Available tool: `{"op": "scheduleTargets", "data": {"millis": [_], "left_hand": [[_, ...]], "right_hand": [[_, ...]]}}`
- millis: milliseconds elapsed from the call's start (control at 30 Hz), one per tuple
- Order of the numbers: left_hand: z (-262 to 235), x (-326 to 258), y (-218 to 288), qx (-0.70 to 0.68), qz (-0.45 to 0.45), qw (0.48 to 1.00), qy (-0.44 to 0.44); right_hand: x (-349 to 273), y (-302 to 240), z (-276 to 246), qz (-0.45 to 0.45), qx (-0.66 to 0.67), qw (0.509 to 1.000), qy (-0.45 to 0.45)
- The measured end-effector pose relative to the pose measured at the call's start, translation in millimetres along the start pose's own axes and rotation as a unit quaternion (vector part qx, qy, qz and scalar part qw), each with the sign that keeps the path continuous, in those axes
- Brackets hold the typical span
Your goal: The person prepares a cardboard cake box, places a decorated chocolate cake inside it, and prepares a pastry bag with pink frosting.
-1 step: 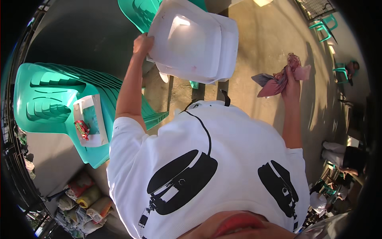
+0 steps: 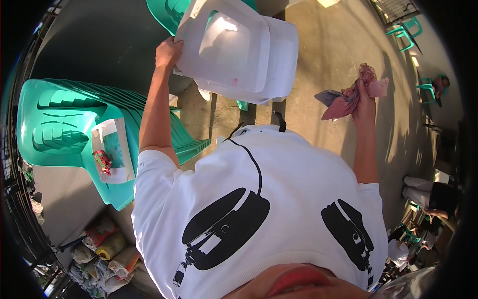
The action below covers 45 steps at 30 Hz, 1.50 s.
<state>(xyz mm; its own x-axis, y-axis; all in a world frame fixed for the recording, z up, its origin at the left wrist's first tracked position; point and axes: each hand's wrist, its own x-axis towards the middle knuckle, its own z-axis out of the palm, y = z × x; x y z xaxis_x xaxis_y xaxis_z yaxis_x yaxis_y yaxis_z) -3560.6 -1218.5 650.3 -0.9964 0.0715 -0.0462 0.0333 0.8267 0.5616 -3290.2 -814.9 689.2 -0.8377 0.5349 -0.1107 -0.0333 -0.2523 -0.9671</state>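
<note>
With its fingers closed on the left edge, my left hand [image 2: 168,52] holds a white plastic lid-like piece [image 2: 226,57] with a translucent middle panel. The piece lies over another white plastic piece [image 2: 283,55], which shows at its right side, shifted out from under it. A green plastic chair [image 2: 167,15] is partly hidden behind them. Out to the right, my right hand [image 2: 365,103] grips a crumpled cloth [image 2: 341,106] in dusty pink and grey, its ends hanging from the fist.
On my left stands a stack of green chairs [image 2: 52,117]; a similar white-framed piece [image 2: 122,172] and a red wrapper [image 2: 102,162] rest on it. Several filled sacks [image 2: 107,244] lie at lower left. Far right are green chairs [image 2: 409,34] and people [image 2: 423,194].
My left hand has drawn the top white piece leftward, so more of the piece under it shows on the right. My right hand with the cloth has barely moved.
</note>
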Motion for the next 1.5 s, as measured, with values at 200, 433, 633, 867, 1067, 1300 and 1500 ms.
{"op": "scheduleTargets", "data": {"millis": [200, 433, 633, 867, 1067, 1300, 1500], "left_hand": [[-163.5, -93.3, -35.8, -0.169, 0.046, 0.955, 0.239], [-198.8, -168.5, -62.5, -0.437, -0.086, 0.848, 0.287], [-54.3, -135.9, -78.4, -0.499, -0.126, 0.855, 0.062], [56.3, -114.8, -69.1, -0.363, -0.084, 0.87, -0.322], [111.0, -124.1, -75.3, -0.157, 0.101, 0.896, -0.402], [96.7, -135.0, -20.2, 0.189, 0.252, 0.881, -0.353], [113.4, -147.1, -31.6, 0.029, 0.202, 0.944, -0.261]], "right_hand": [[41.6, -21.1, 49.8, -0.028, 0.087, 0.989, -0.113], [90.8, 25.9, 125.0, -0.048, 0.119, 0.979, -0.158], [94.5, 25.6, 122.6, 0.009, 0.101, 0.987, -0.124], [63.8, -28.7, 28.2, -0.037, -0.004, 0.997, -0.068], [11.9, -6.5, -21.3, -0.033, -0.013, 0.999, 0.031], [-45.3, -8.3, -53.6, -0.064, -0.04, 0.992, 0.102], [-99.8, -3.7, -54.1, -0.024, -0.092, 0.993, 0.064]]}}
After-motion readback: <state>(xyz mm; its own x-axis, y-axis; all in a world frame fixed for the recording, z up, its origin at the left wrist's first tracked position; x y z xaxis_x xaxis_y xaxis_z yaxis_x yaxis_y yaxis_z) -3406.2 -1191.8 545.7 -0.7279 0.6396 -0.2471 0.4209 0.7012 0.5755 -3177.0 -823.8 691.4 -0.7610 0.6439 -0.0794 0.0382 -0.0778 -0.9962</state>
